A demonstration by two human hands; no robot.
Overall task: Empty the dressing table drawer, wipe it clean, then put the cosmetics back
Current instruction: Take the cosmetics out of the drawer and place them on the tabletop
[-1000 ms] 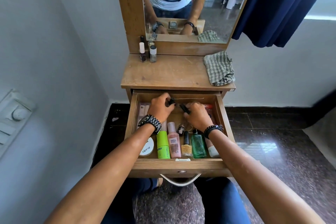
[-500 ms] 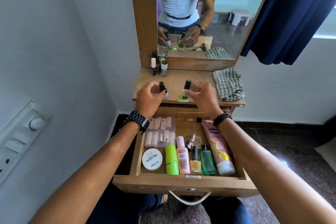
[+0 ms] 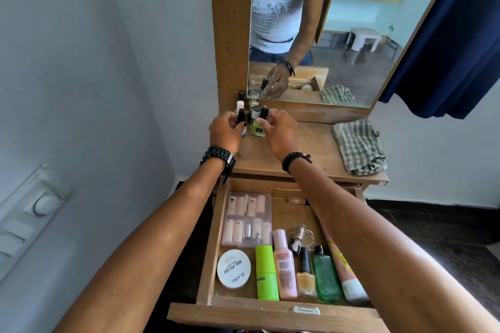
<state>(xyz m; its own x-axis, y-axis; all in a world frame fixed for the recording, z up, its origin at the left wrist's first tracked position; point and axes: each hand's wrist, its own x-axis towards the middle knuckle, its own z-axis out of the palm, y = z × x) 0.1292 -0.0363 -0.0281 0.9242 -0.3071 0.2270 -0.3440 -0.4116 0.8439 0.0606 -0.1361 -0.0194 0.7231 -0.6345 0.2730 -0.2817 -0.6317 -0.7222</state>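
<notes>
The wooden drawer (image 3: 213,227) stands pulled open with several cosmetics inside: a white nail polish remover tub (image 3: 234,268), a green tube (image 3: 266,273), a pink bottle (image 3: 284,267), a green glass bottle (image 3: 326,278), a pink tube (image 3: 349,278) and a pack of small tubes (image 3: 247,219). Over the tabletop's back left, my left hand (image 3: 226,131) grips a small black-capped bottle (image 3: 240,117). Beside it my right hand (image 3: 278,131) pinches a green nail polish bottle (image 3: 259,127) by its black cap, low on the wooden top (image 3: 297,154).
Several small bottles (image 3: 239,105) stand against the mirror frame at the back left. A checked cloth (image 3: 358,147) lies on the right of the top. The mirror (image 3: 338,21) rises behind, a blue curtain (image 3: 454,35) hangs right, a wall switch panel (image 3: 35,213) sits left.
Both hands lifted two small bottles out of the drawer and carried them up and back to the tabletop's rear left, by the bottles standing there.
</notes>
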